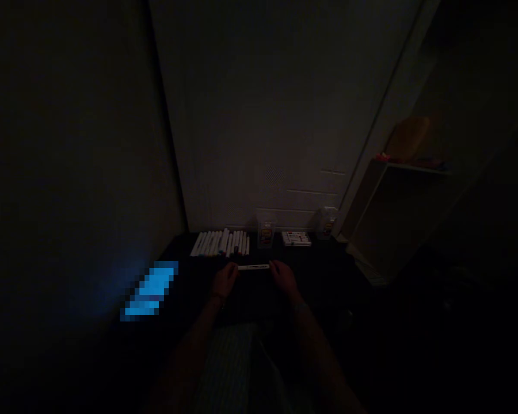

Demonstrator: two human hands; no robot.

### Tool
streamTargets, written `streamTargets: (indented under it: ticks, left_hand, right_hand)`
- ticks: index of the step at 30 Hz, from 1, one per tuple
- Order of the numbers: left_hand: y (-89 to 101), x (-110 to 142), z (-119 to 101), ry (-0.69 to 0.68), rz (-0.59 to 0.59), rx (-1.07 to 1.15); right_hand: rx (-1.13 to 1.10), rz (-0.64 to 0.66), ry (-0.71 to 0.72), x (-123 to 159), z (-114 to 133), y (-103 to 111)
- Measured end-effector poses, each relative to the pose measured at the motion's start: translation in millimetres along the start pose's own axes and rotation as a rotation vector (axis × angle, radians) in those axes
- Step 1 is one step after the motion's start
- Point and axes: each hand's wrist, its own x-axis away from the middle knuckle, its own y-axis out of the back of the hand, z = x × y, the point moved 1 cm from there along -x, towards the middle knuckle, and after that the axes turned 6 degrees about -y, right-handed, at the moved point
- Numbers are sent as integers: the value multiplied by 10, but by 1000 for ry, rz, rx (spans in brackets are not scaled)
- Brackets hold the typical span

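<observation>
A white marker (pixel 254 267) lies level between my two hands, just above the dark table. My left hand (pixel 227 278) pinches its left end and my right hand (pixel 284 276) pinches its right end. Small dark print shows along the barrel. Behind my left hand, a row of several white markers (pixel 220 244) lies side by side, some with coloured ends. A clear plastic container (pixel 266 232) with a label stands beyond the held marker. To its right is a flat white set of markers or box (pixel 296 238); the dimness hides which.
Another clear container (pixel 327 222) stands at the back right, against the pale wall (pixel 259 115). A glowing, pixelated blue screen (pixel 151 290) is at the left. A shelf unit (pixel 384 213) with an orange object (pixel 408 138) on top stands at the right. The room is very dark.
</observation>
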Motion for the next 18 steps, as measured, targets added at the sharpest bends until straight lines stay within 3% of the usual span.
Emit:
streamTargets:
  ticks: [18]
  left_hand:
    - [27, 11, -80, 8, -7, -3]
  right_hand:
    - [24, 16, -7, -13, -9, -11]
